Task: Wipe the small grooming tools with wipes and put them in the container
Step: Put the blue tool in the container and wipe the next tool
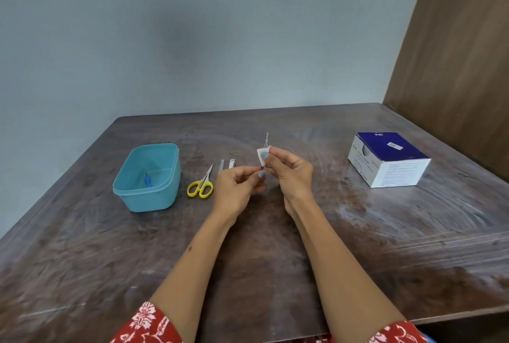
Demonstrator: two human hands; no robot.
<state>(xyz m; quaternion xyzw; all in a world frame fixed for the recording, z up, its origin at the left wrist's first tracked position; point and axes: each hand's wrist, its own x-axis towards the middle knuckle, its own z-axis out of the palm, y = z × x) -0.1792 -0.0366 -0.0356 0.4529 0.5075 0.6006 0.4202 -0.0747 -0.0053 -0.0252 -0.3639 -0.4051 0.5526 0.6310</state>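
Holding a thin metal tool (pixel 266 141) upright above the table (pixel 303 232), the left hand (pixel 237 185) pinches its lower end while the right hand (pixel 292 171) pinches a white wipe (pixel 261 155) around its shaft. Left of them, the teal container (pixel 147 177) holds one blue-handled tool (pixel 148 180).

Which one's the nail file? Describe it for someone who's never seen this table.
Start at the teal container on the table's left, then move right past the yellow-handled scissors. The nail file is the thin, flat, grey strip lying next, left of the small nail clipper; it has no handles.
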